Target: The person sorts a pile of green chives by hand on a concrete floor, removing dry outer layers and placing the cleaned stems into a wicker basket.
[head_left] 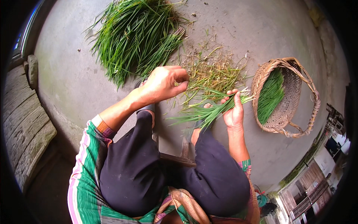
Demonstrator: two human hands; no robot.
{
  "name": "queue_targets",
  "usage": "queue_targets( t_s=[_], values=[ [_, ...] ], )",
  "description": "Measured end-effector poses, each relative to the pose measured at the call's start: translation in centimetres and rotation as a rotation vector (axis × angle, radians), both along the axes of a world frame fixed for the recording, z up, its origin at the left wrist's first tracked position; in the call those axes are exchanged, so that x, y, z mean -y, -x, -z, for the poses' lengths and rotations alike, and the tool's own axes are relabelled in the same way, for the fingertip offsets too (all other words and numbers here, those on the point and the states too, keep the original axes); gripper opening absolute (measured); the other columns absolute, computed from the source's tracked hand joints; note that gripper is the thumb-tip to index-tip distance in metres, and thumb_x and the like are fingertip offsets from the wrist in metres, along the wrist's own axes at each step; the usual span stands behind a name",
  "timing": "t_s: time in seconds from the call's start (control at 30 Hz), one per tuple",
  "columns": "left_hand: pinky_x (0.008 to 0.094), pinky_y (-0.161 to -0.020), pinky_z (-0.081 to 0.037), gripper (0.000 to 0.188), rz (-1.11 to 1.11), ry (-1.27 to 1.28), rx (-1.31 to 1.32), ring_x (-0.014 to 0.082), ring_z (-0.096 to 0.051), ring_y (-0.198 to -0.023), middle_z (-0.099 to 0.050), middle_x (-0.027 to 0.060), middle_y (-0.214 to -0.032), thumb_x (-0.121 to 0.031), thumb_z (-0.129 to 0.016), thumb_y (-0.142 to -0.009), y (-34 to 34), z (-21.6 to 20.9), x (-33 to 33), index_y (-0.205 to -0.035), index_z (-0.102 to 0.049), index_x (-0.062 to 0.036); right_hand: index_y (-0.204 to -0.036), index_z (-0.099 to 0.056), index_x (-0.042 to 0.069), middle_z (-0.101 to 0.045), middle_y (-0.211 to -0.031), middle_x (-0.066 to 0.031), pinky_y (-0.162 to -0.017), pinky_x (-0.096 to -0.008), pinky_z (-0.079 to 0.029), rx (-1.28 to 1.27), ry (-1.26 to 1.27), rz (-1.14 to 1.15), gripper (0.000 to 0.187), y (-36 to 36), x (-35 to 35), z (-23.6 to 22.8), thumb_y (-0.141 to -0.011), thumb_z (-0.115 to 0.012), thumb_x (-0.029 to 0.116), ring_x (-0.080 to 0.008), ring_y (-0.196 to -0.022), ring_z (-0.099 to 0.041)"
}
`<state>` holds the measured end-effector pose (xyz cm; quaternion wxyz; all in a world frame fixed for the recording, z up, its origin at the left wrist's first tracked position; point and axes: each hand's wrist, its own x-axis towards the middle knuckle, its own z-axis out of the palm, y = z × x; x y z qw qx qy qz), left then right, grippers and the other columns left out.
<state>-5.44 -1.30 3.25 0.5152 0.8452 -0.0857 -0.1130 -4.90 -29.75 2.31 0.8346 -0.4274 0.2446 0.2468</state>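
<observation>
My right hand (234, 112) is closed round a small bunch of chives (213, 113), its white stem ends pointing right and its green leaves trailing left over my shin. My left hand (166, 84) hovers to the left of that bunch, fingers curled and thumb pressed in; anything inside them is hidden or too small to make out. Beyond my left hand a large heap of long green chives (136, 37) lies on the floor. Yellowed leaves and trimmings (216, 71) are scattered between the heap and my right hand.
To the right, a woven basket (294, 100) with a tall handle leans toward me, green chives (271, 95) inside. Weathered wooden planks (26, 119) stand at the left. Part of a wooden stool (175, 159) shows between my knees. Grey concrete floor (246, 22) extends beyond.
</observation>
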Motion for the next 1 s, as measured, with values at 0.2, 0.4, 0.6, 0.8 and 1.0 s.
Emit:
queue_targets(
  t_s=[0.2, 0.4, 0.6, 0.8, 1.0],
  values=[
    [0.0205, -0.063, -0.042, 0.012, -0.454, 0.725, -0.592, 0.0058, -0.049, -0.063, -0.054, -0.0027, -0.07, -0.015, -0.051, -0.081, -0.3, 4.6, -0.7, -0.076, -0.056, -0.0058, -0.098, -0.054, 0.006, -0.06, -0.096, -0.0097, -0.077, -0.0338, -0.048, 0.144, 0.103, -0.068, 0.021, 0.2, -1.4, -1.1, -0.091, -0.053, 0.026, -0.0193, -0.084, -0.057],
    [0.0339, -0.074, -0.048, 0.05, 0.101, -0.071, -0.588, 0.0208, -0.063, -0.084, -0.066, 0.0128, -0.088, -0.049, -0.051, -0.085, 1.8, 5.5, -2.0, -0.098, -0.064, -0.0026, -0.098, -0.054, 0.003, -0.06, -0.096, -0.0122, -0.078, -0.0346, -0.048, 0.272, 0.216, -0.085, 0.022, -0.3, 0.0, -2.1, -0.091, -0.052, 0.024, -0.0211, -0.085, -0.058],
    [0.0206, -0.064, -0.045, 0.024, 0.065, 0.444, -0.878, 0.0041, -0.056, -0.077, -0.066, -0.0008, -0.084, -0.022, -0.064, -0.084, 3.1, 3.9, 1.1, -0.102, -0.063, -0.0068, -0.095, -0.054, 0.001, -0.059, -0.097, -0.0142, -0.08, -0.0354, -0.05, 0.395, 0.318, -0.137, 0.02, 0.3, 2.0, -2.8, -0.092, -0.051, 0.021, -0.0217, -0.086, -0.058],
    [0.0194, -0.06, -0.044, 0.019, -0.033, 0.642, -0.858, 0.0036, -0.054, -0.07, -0.062, -0.0031, -0.077, -0.022, -0.066, -0.083, 2.0, 2.9, 4.0, -0.092, -0.064, -0.0054, -0.096, -0.053, 0.004, -0.058, -0.096, -0.0129, -0.078, -0.0351, -0.049, 0.369, 0.334, -0.142, 0.02, 0.9, 3.7, -2.1, -0.091, -0.053, 0.023, -0.0212, -0.084, -0.057],
    [0.0266, -0.06, -0.045, 0.012, 0.116, 0.181, -0.606, 0.0082, -0.054, -0.063, -0.06, 0.004, -0.067, -0.011, -0.059, -0.077, 0.3, 2.1, 5.8, -0.081, -0.057, 0.0001, -0.096, -0.053, 0.003, -0.058, -0.096, -0.014, -0.078, -0.0358, -0.049, 0.376, 0.365, -0.177, 0.019, 0.6, 4.4, -1.2, -0.092, -0.051, 0.021, -0.0222, -0.083, -0.058]
  ],
)
